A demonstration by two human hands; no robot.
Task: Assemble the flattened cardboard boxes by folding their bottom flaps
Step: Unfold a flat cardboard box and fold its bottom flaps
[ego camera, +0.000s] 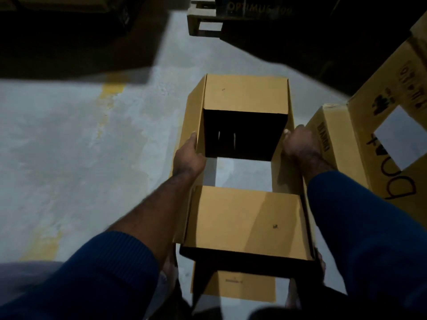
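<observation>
While the cardboard box (245,95) is held open above the grey floor (69,135), toward the floor's right edge and just beside printed cartons (346,139), the left hand (188,155) grips its left wall and the right hand (298,144) grips its right wall. The far and near flaps are folded inward.
</observation>
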